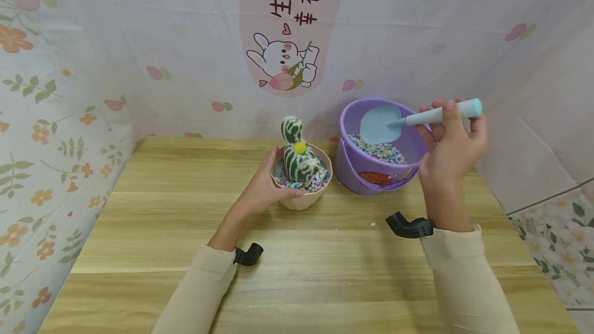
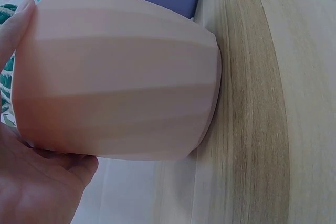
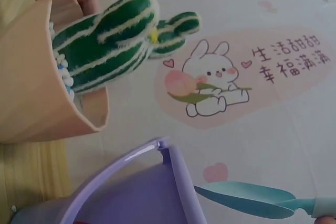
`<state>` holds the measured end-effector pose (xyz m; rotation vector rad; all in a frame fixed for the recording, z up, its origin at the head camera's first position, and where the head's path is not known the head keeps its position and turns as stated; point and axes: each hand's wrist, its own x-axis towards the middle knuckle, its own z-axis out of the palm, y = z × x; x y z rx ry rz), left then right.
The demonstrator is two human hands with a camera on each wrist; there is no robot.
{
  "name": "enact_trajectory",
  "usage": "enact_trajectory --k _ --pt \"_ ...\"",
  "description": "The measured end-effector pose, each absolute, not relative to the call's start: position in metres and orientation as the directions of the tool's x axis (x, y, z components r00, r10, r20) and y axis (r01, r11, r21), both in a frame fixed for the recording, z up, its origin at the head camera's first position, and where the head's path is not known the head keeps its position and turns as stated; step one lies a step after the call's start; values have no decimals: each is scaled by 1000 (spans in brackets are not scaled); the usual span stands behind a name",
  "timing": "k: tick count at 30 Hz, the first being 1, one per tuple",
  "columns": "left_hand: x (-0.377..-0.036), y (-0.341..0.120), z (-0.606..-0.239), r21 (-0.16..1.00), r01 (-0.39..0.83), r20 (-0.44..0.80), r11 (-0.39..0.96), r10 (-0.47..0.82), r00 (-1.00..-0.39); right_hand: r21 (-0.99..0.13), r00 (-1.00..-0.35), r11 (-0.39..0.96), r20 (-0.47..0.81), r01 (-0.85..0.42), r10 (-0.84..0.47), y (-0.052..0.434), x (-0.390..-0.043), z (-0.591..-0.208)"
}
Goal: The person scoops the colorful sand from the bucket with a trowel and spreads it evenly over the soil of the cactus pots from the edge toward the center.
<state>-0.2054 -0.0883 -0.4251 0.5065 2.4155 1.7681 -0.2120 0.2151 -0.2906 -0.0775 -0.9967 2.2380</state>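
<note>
My left hand [image 1: 265,185] grips a pale faceted flowerpot [image 1: 303,201] by its left side, thumb over the near rim. In the pot stands an artificial cactus [image 1: 299,161] with a yellow flower, colourful pebbles [image 1: 317,181] around its base. In the left wrist view the pot [image 2: 115,77] fills most of the picture. My right hand [image 1: 452,143] holds a light blue shovel [image 1: 381,123] by its handle, the blade over the purple bucket [image 1: 355,169]. Pebbles [image 1: 378,149] lie inside the bucket. From the right wrist, the shovel blade [image 3: 252,198] shows beside the bucket rim.
The wooden table [image 1: 153,205] carries a few loose pebbles [image 1: 373,224] in front of the bucket. A printed cloth [image 1: 185,66] with a rabbit picture hangs close behind the pot and bucket. The bucket's handle [image 3: 115,169] hangs down its near side.
</note>
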Motion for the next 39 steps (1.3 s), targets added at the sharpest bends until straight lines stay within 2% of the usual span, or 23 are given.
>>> enact_trajectory --k 4,12,22,39 --pt "-206 -88 -423 946 190 95 263 335 -937 -697 -783 -472 210 -540 585 219 -215 -290" --pt "-211 -89 -436 944 232 143 236 340 -930 -756 -784 -429 176 -495 595 233 -228 -295" --pt "-210 -89 -435 940 228 138 254 328 -935 -796 -833 -464 89 -389 546 252 -242 -303" --pt "-211 -90 -438 938 231 138 257 335 -932 -867 -813 -368 71 -336 578 271 -260 -309"
